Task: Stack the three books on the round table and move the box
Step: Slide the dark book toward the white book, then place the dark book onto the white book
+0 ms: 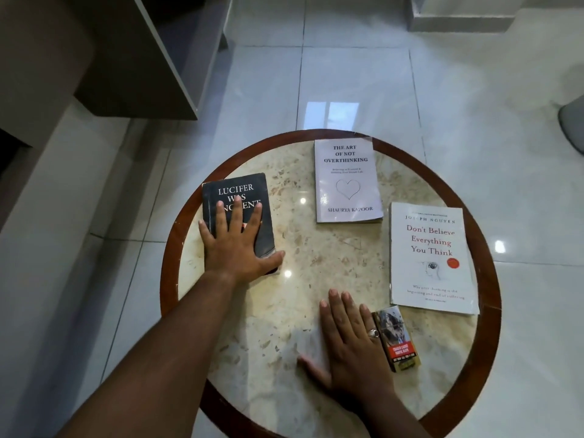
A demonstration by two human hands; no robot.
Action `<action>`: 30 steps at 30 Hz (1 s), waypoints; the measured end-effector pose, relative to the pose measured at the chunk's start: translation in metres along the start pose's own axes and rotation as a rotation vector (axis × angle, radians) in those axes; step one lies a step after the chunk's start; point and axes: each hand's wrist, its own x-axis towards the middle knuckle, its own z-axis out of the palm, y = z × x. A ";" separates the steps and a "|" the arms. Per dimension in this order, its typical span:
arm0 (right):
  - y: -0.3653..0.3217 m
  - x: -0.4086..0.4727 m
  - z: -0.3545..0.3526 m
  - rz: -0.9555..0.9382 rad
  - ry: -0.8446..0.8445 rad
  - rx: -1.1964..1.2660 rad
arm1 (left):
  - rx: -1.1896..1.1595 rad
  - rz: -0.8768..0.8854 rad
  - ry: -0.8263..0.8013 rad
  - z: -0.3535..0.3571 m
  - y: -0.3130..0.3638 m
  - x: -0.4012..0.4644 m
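Observation:
Three books lie apart on the round marble table (331, 257) with its brown wooden rim. A black book (235, 191) is at the left, and my left hand (235, 245) rests flat on its lower half with fingers spread and the thumb at its bottom corner. A pale lilac book (347, 180) lies at the far middle. A white book with red title (431, 257) lies at the right. A small box (396, 338) sits near the front right. My right hand (349, 346) lies flat on the tabletop, its little-finger side touching the box.
The table stands on glossy white floor tiles (347, 74). A dark cabinet or counter (136, 58) is at the upper left. A grey rounded object (573, 124) shows at the right edge.

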 end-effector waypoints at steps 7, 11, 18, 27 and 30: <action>0.001 0.002 0.001 -0.031 0.071 -0.023 | -0.069 0.096 0.005 -0.033 0.062 0.041; 0.003 0.002 0.006 -0.042 0.154 -0.016 | -0.247 0.013 -0.047 -0.044 0.160 0.087; 0.005 0.005 0.005 -0.048 0.173 0.067 | -0.264 -0.231 -0.041 -0.048 0.215 0.099; 0.004 0.001 0.006 -0.037 0.141 0.027 | -0.358 -0.255 -0.065 -0.055 0.162 0.065; 0.004 0.001 0.005 -0.041 0.112 0.005 | -0.473 -0.284 -0.001 -0.065 0.127 0.051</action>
